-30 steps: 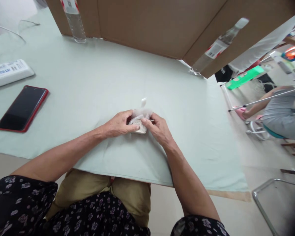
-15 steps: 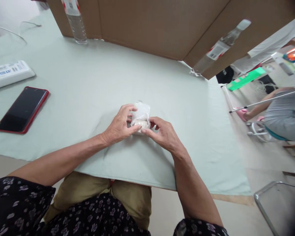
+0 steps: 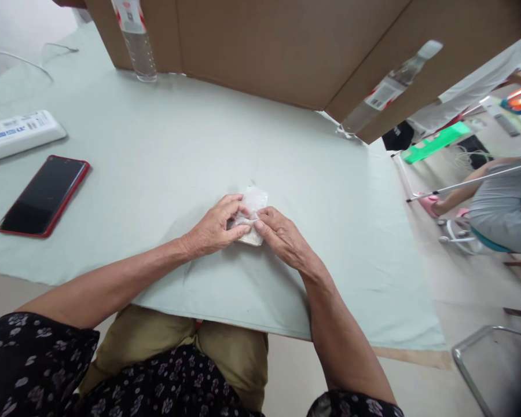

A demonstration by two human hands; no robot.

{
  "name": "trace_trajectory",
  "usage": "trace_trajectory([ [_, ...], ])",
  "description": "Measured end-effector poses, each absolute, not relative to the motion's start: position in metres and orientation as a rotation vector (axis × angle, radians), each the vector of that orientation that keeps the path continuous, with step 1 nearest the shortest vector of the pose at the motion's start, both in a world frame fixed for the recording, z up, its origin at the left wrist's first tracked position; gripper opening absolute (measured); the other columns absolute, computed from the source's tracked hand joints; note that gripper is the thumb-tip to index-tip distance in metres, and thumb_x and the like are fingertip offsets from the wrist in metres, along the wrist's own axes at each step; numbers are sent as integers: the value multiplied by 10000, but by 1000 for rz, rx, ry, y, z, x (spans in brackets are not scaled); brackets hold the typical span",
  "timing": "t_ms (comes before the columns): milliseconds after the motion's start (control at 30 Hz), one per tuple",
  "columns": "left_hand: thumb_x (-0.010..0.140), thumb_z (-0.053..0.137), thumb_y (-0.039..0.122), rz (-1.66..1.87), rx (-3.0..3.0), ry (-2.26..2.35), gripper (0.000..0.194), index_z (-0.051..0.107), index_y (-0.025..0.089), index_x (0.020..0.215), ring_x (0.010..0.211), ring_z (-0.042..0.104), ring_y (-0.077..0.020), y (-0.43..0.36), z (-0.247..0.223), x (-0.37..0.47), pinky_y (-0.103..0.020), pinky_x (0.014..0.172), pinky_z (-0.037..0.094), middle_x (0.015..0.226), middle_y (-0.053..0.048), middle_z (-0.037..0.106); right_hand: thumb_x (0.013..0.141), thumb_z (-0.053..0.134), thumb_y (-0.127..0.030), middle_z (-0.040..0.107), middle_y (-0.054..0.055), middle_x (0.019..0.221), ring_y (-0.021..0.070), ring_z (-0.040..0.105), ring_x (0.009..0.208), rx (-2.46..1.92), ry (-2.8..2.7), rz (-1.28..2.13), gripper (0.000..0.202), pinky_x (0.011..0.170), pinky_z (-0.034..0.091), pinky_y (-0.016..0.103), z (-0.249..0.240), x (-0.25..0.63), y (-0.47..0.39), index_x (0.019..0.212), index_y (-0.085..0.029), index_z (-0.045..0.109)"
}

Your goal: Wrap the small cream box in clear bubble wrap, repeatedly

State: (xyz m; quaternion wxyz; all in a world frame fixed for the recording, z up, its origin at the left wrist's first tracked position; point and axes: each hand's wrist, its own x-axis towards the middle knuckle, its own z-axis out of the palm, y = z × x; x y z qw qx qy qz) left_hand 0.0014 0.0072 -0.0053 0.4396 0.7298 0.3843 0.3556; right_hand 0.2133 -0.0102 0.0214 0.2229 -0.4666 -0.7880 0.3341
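Note:
A small white packet in clear, crinkled plastic wrapping lies on the pale green tablecloth, near the table's front edge. What is inside the wrapping I cannot make out. My left hand is at the packet's left side, thumb and fingers closed on the plastic. From the right, my right hand pinches the same wrapping between thumb and bent forefinger. The fingertips of both hands almost meet over the packet's middle and hide part of it.
To the left lie a phone in a red case and a white device with a label. A brown cardboard panel stands behind, with a water bottle and a tilted bottle by it. At right, a person's leg shows.
My fingers have come closer together over the packet, and my right hand now pinches the plastic. The upper part of the wrapping looks flatter.

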Motion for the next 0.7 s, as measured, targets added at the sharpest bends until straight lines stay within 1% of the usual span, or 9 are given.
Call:
trace_trajectory([
  [67, 843, 659, 270, 876, 1795, 933, 452, 637, 212, 1291, 1291, 575, -278, 8, -7, 1, -414, 1021, 530, 1480, -152, 489, 1053, 386, -487, 600, 50, 974, 174, 587, 908, -1261, -2188, 929, 429, 823, 450, 300, 22, 213, -9, 844, -211, 639],
  [100, 849, 653, 276, 856, 1797, 926, 476, 632, 213, 1320, 1296, 574, -282, 8, -8, 1, -423, 1040, 519, 1506, -155, 469, 1052, 387, -489, 606, 51, 963, 176, 587, 907, -1247, -2184, 931, 436, 828, 452, 303, 22, 212, -9, 844, -209, 648],
  [200, 886, 617, 308, 809, 1821, 941, 359, 717, 197, 1213, 1410, 485, -319, 9, -7, 1, -439, 1095, 476, 1507, -158, 478, 1034, 422, -494, 656, 61, 953, 184, 602, 905, -1241, -2105, 965, 420, 838, 464, 318, 21, 209, -9, 917, -202, 700],
  [300, 902, 602, 311, 810, 1828, 954, 271, 755, 199, 1096, 1491, 389, -320, 8, -3, 1, -447, 1134, 439, 1461, -147, 524, 936, 596, -511, 712, 58, 972, 178, 611, 836, -1320, -1953, 1058, 360, 775, 481, 316, 20, 213, -8, 1069, -199, 718],
  [367, 890, 617, 299, 804, 1824, 967, 241, 759, 201, 1059, 1497, 382, -320, 7, -1, 2, -450, 1134, 437, 1454, -145, 530, 851, 695, -521, 723, 53, 983, 175, 614, 815, -1390, -1812, 1063, 416, 756, 489, 317, 19, 220, -6, 1116, -200, 710],
  [433, 874, 631, 284, 796, 1805, 986, 228, 759, 198, 1042, 1485, 400, -324, 6, 1, 3, -448, 1125, 445, 1470, -148, 519, 812, 718, -545, 722, 58, 980, 182, 625, 831, -1471, -1624, 1020, 461, 753, 497, 324, 16, 228, -1, 1109, -192, 707],
  [533, 869, 629, 270, 782, 1780, 1004, 227, 760, 192, 1037, 1478, 413, -324, 5, 1, 3, -438, 1119, 448, 1469, -153, 526, 756, 744, -579, 727, 89, 1018, 197, 642, 830, -1569, -1360, 1050, 555, 656, 489, 310, 6, 233, 7, 1128, -172, 687],
  [600, 868, 622, 271, 781, 1777, 1003, 236, 761, 188, 1040, 1484, 407, -325, 5, 1, 3, -431, 1121, 443, 1447, -156, 544, 704, 784, -572, 732, 99, 1050, 209, 657, 842, -1528, -1302, 1142, 608, 614, 483, 297, 0, 226, 10, 1152, -175, 674],
  [700, 859, 621, 290, 789, 1773, 1005, 245, 762, 184, 1030, 1484, 406, -327, 5, 0, 4, -416, 1110, 450, 1405, -149, 576, 712, 796, -517, 738, 52, 963, 196, 656, 834, -1352, -1303, 1238, 499, 660, 502, 295, -6, 211, 10, 1081, -196, 692],
])
